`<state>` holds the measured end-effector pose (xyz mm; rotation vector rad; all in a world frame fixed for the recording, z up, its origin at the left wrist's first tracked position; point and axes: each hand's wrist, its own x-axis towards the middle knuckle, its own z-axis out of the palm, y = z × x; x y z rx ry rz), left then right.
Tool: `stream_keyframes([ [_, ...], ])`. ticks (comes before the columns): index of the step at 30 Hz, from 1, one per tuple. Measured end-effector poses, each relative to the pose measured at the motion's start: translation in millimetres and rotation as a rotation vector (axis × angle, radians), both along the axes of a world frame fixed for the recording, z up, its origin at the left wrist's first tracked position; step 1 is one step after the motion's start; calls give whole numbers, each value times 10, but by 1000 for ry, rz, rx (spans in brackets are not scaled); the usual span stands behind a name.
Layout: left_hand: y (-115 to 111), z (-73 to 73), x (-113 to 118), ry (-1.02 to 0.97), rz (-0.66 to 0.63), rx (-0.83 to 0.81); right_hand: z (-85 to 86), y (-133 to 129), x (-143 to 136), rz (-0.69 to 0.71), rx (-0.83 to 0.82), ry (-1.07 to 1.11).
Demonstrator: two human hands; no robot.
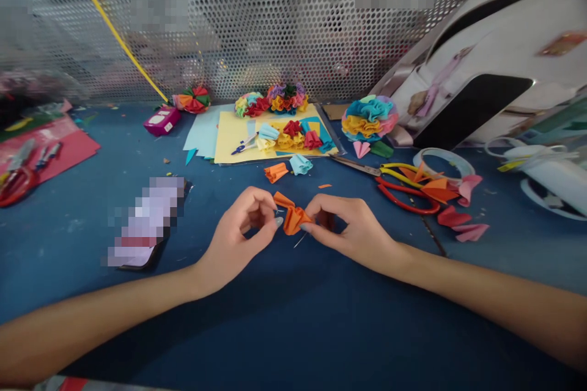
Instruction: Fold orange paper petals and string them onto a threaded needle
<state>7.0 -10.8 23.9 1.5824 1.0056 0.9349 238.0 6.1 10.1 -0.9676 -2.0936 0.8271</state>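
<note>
Between my two hands is a pleated orange paper piece (293, 219), held just above the blue table. My right hand (343, 226) pinches its right side between thumb and fingers. A thin needle (299, 240) slants down below the paper, near my right fingertips. At the left side of the paper, my left hand (245, 226) is closed in a pinch; a tiny pale thread or pin end shows by its fingertips, too small to make out. An orange folded piece (276, 173) and a light blue one (301, 164) lie just beyond my hands.
A phone (149, 223) lies left on the blue table (257, 330). Scissors (408, 194), tape and paper scraps are at the right, before a white bag (509, 30). Yellow sheets (224, 146) with folded papers and several paper flowers sit behind, against a perforated metal screen (275, 24).
</note>
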Motion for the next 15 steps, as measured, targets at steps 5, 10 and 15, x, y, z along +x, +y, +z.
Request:
stream_keyframes([
  [5, 20, -16, 37, 67, -36, 17, -38, -15, -9, 70, 52, 17],
  [10, 20, -73, 41, 151, -84, 63, -62, -42, -26, 128, 361, -74],
  [15, 13, -48, 20, 214, -58, 277, -15, -52, 1, 178, 394, -67],
])
